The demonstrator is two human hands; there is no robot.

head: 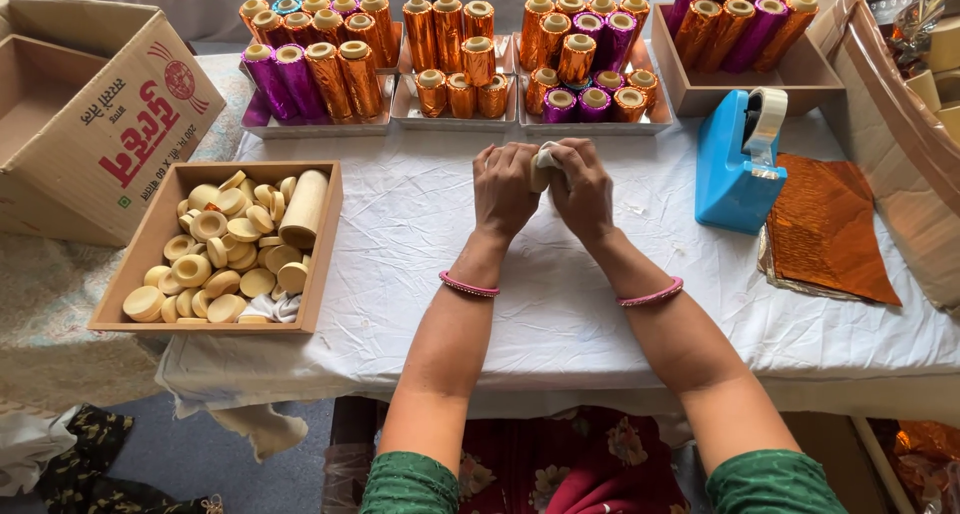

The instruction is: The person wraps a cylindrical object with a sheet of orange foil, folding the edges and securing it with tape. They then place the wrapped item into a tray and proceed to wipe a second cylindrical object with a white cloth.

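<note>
Here, left hand (503, 188) and right hand (583, 188) clamped together on small cream tube (544, 164); blue tape dispenser (738, 161) at 3 o'clock, wooden tray (128, 270) of cream caps at 9 o'clock.

A table draped in a white cloth (420, 274) fills the view under soft, even light. Below its edge lies grey-blue floor (200, 459), and a beige patterned cloth (50, 304) covers the surface at left.

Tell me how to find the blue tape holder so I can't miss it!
Start at the white table and look past the right hand toward the sheets of orange foil. The tape holder stands just left of the foil, in front of a wooden tray of rolls. It is the only bright blue thing there.
</note>
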